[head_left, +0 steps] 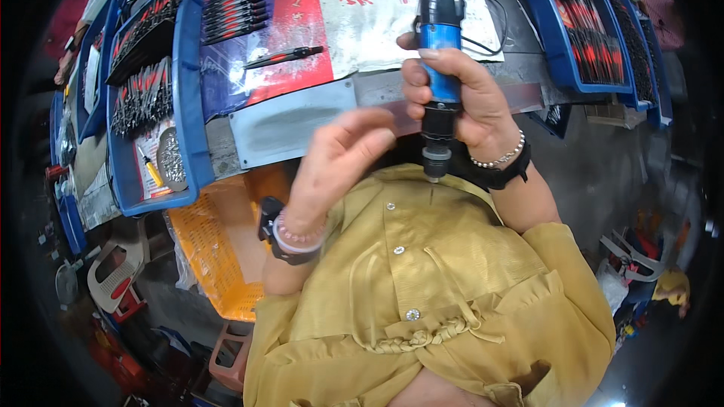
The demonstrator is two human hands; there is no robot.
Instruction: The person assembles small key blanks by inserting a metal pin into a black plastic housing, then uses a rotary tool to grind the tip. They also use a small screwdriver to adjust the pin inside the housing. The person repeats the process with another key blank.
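My right hand (471, 98) is wrapped round a blue and black electric screwdriver (441, 34), held upright with its bit pointing down toward my lap. A cable runs from its top. My left hand (339, 162) is raised to the left of the screwdriver, apart from it, over the front edge of the bench. Its fingers are bent and smeared by motion, so whether anything is between them cannot be made out. Behind it a pale metal plate (294, 122) with a dark smudge lies along the bench edge. Farther back rests a single slim black and red pen-like part (283, 58).
Many similar pen-like parts (237, 0) lie in a row on printed sheets. A blue bin (197, 98) at the left holds more parts, small metal pieces and a yellow-handled screwdriver (153, 169). Another blue bin (566, 79) stands right. Below the bench is an orange basket (234, 286).
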